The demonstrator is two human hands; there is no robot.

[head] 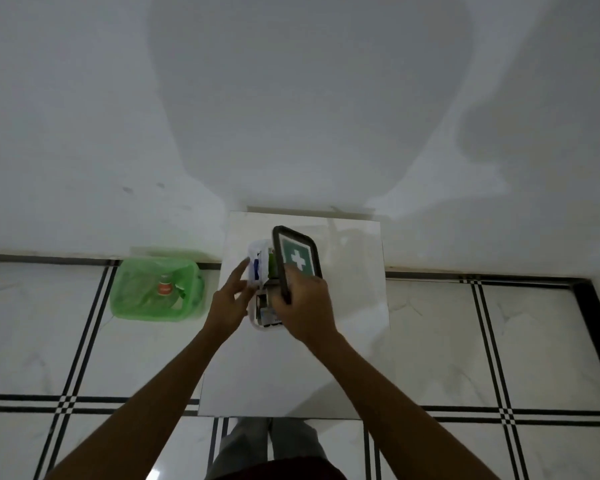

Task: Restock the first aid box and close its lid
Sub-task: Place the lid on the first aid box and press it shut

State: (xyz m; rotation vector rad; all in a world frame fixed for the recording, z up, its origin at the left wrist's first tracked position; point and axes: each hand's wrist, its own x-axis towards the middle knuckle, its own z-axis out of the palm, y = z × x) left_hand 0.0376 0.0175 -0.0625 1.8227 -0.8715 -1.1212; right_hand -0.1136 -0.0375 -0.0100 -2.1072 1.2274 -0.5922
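While the first aid box [262,320] sits mid-desk [291,375], the right hand [305,303] is clamped on its dark lid [297,259], held tilted above the opening. The left hand [229,299], fingers spread, touches the box's left wall. Risk: protruding supplies [257,268] may block the lid. Far left, a green basket [156,289] holds a bottle [165,287].

Right hand [303,303] and lid [297,259] cover most of the box [257,322] – the contents are too blurry to make out.
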